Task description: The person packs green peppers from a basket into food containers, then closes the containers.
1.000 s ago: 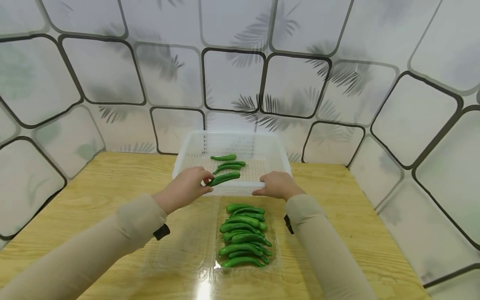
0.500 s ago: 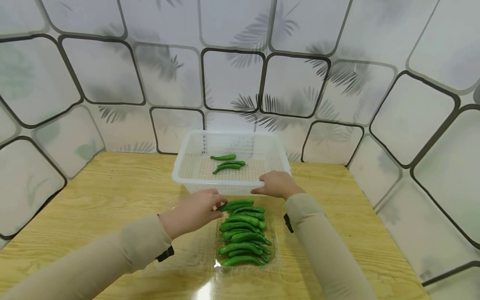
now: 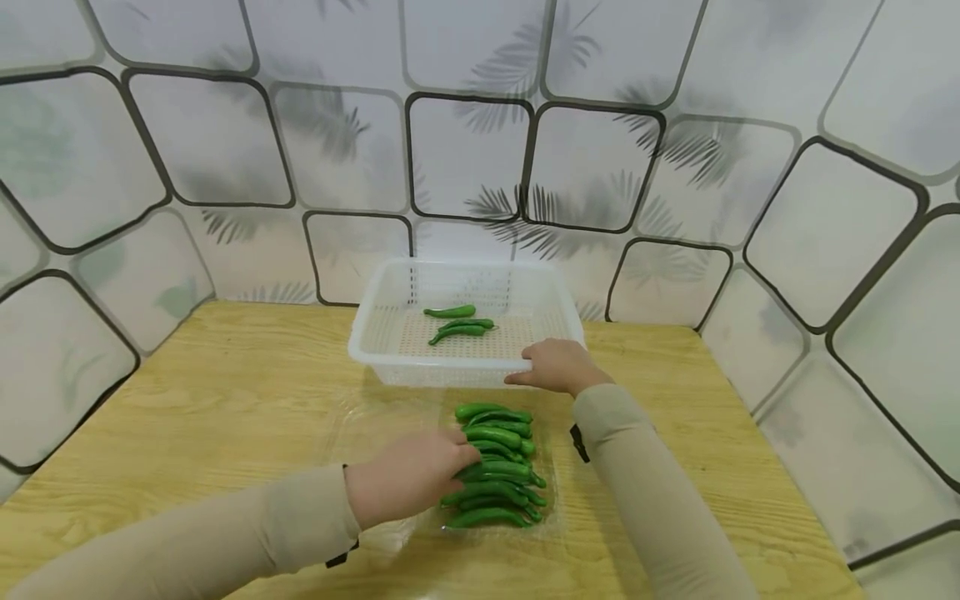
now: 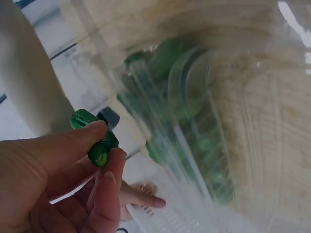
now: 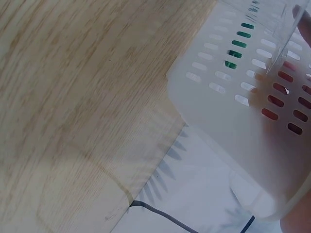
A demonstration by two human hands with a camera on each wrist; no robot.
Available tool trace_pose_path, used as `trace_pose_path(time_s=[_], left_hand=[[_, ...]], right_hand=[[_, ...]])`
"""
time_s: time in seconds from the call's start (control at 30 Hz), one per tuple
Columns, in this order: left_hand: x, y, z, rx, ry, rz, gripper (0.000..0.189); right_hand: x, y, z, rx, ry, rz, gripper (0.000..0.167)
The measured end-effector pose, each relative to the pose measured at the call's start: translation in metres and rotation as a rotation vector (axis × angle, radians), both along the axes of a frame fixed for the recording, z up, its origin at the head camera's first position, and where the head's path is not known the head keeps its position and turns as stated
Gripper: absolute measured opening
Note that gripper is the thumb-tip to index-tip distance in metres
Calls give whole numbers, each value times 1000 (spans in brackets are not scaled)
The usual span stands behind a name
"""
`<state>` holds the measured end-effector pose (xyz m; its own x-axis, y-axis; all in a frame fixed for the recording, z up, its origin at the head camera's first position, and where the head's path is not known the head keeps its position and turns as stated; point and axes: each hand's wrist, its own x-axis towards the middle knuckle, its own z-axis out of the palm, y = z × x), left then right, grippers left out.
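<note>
Over the clear plastic tray [image 3: 553, 500], my left hand [image 3: 412, 475] reaches in from the left. In the left wrist view its thumb and fingers pinch a green chili pepper [image 4: 99, 158] end-on. Several green peppers [image 3: 491, 517] lie crosswise in a column in the tray; my left fingers overlap the middle ones in the head view. My right hand [image 3: 558, 367] grips the front rim of a white slotted basket [image 3: 435, 362], near its right corner. Three green peppers [image 3: 459, 331] lie on the basket's floor. The right wrist view shows the basket wall [image 5: 218, 107] close up.
The tray's clear hinged lid [image 3: 375, 425] lies flat to the left, partly under my left forearm. A patterned wall [image 3: 465, 158] stands right behind the basket and along both sides of the wooden table [image 3: 247, 375].
My left hand has moved from the basket's front rim toward me with a pepper, passing over the far end of the tray to its middle. My right hand keeps its grip on the basket.
</note>
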<state>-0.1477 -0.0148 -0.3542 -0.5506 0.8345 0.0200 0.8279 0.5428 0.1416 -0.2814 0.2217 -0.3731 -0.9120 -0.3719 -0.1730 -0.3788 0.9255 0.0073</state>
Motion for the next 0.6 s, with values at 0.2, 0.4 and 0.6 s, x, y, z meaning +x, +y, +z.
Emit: trace_pose_path(time_s=[0.2,0.4,0.6], left_hand=[[10,6,-9,-87,27,-15,19],[11,9,-17,-126,33,-19,20],[11,10,-19,-132,52,-34,22]], right_hand=[[1,0,-1,2,9,6,56],[2,-1,0,-1,2,-2,57],[2,0,1,3,2,-5,59]])
